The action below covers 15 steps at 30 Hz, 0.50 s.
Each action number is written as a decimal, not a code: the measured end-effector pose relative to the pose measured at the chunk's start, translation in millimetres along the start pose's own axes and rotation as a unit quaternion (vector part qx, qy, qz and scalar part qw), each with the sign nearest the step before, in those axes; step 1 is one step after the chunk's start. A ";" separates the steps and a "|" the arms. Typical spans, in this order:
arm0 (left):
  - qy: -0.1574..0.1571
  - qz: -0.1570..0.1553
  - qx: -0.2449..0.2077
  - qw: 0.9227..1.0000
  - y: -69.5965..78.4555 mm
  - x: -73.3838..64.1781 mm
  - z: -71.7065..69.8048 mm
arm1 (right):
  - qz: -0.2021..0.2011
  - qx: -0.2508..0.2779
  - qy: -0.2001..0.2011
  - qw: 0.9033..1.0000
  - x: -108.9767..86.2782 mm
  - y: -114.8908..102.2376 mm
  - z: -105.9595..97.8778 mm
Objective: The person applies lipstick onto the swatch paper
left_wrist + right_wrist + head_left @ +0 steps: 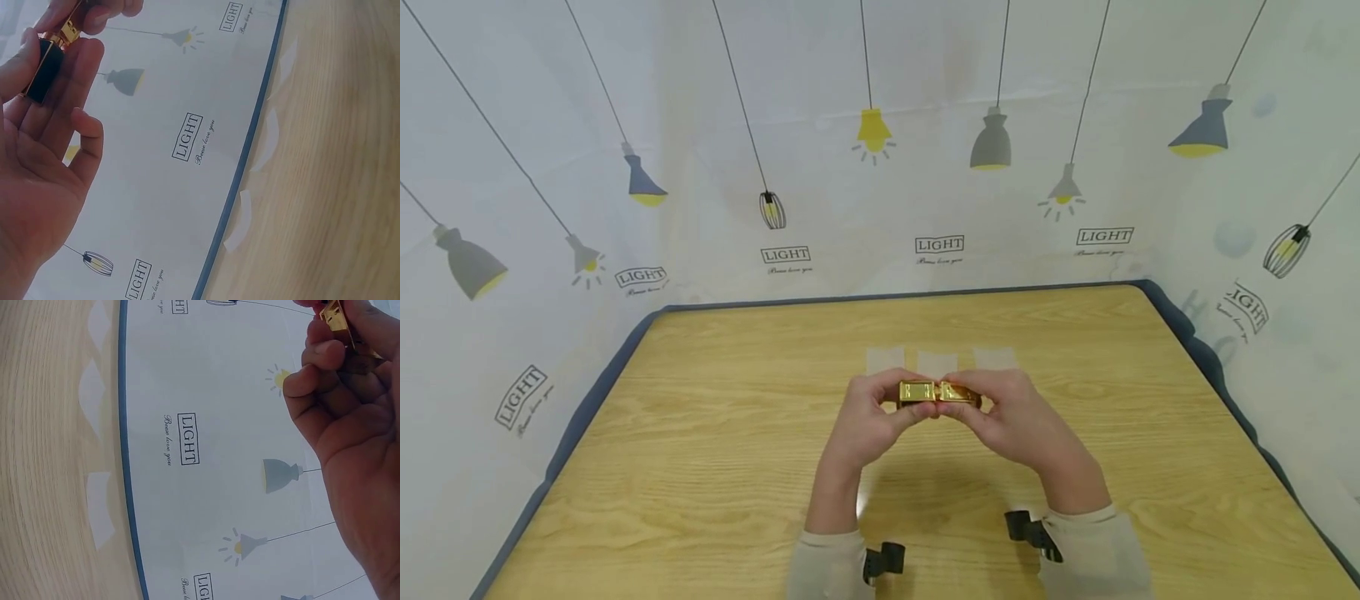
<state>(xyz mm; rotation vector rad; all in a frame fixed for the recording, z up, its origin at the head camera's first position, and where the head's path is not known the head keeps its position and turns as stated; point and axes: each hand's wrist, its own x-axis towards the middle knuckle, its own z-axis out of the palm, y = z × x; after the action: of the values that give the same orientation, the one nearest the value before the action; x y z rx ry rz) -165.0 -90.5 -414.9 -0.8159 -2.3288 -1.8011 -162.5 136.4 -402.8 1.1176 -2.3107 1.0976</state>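
Observation:
Both hands hold a small shiny gold case [937, 392] above the middle of the wooden table [715, 433]. My left hand [880, 410] pinches its left half and my right hand [992, 410] pinches its right half. A seam shows between the two gold halves. In the left wrist view the left hand [47, 119] curls round a black part with a gold collar [45, 65]. A gold piece [334, 317] shows between the fingertips of the right hand [350, 394] in the right wrist view.
Three pale tape strips [940, 362] lie on the table just beyond the hands. A white curtain printed with lamps and the word LIGHT [938, 244] surrounds the table on three sides. A dark blue border [587, 400] edges the table.

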 end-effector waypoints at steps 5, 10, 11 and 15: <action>-0.011 0.006 0.001 1.000 -0.2 -1.8 -2.2 | 0.016 0.003 -0.004 1.000 -0.4 -2.2 -1.3; -0.012 -0.006 0.003 1.000 0.6 -3.9 -7.5 | 0.024 0.007 0.002 1.000 -1.4 -1.8 -2.0; -0.012 -0.010 0.003 1.000 0.8 -4.2 -8.6 | 0.026 0.007 0.003 1.000 -1.7 -1.6 -2.0; -0.007 -0.024 0.006 1.000 1.5 -5.4 -13.0 | 0.041 0.002 0.004 0.999 -2.7 -0.5 -2.1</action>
<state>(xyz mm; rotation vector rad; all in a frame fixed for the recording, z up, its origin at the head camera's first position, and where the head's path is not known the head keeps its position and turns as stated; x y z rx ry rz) -162.9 -104.1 -411.7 -0.7785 -2.3851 -1.8044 -160.5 139.2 -402.8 1.0272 -2.3673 1.1352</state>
